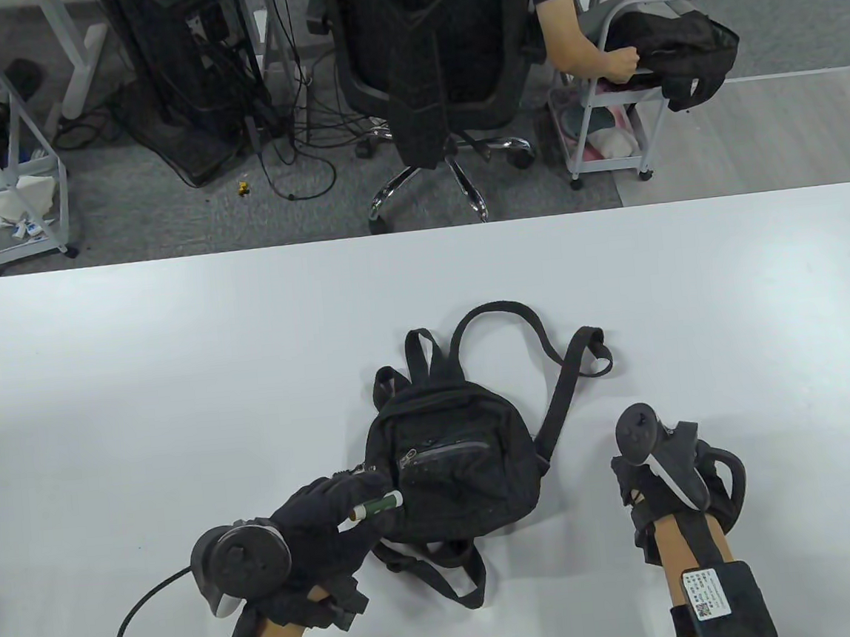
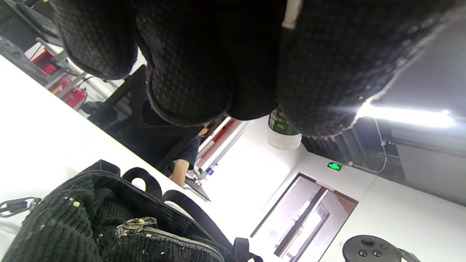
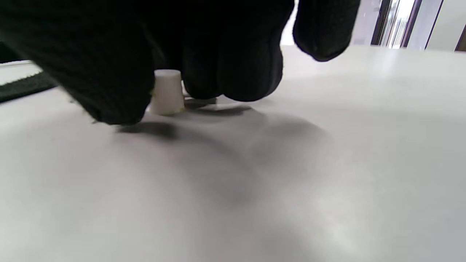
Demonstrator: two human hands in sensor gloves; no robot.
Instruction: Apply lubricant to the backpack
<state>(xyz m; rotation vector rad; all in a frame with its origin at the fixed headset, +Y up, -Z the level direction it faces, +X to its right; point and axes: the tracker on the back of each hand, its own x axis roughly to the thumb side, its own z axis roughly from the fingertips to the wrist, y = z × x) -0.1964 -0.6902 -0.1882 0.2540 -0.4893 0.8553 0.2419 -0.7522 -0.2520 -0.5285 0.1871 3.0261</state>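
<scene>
A small black backpack (image 1: 457, 472) lies flat on the white table (image 1: 177, 370), front pocket up. My left hand (image 1: 352, 503) grips a green lubricant tube (image 1: 376, 505) whose end lies over the left edge of the pack, just below the pocket's zipper (image 1: 437, 453). In the left wrist view the tube (image 2: 283, 127) hangs from my gloved fingers (image 2: 189, 91) above the pack (image 2: 65, 225) and its zipper pull (image 2: 135, 223). My right hand (image 1: 651, 484) rests on the table right of the pack. In the right wrist view its fingers (image 3: 233, 72) pinch a small white cap (image 3: 166, 92) standing on the table.
The pack's straps (image 1: 565, 388) loop out toward the far side and right, and more straps (image 1: 447, 569) trail toward me. A cable (image 1: 135, 619) runs from my left wrist. Beyond the table's far edge stand an office chair (image 1: 433, 72) and carts.
</scene>
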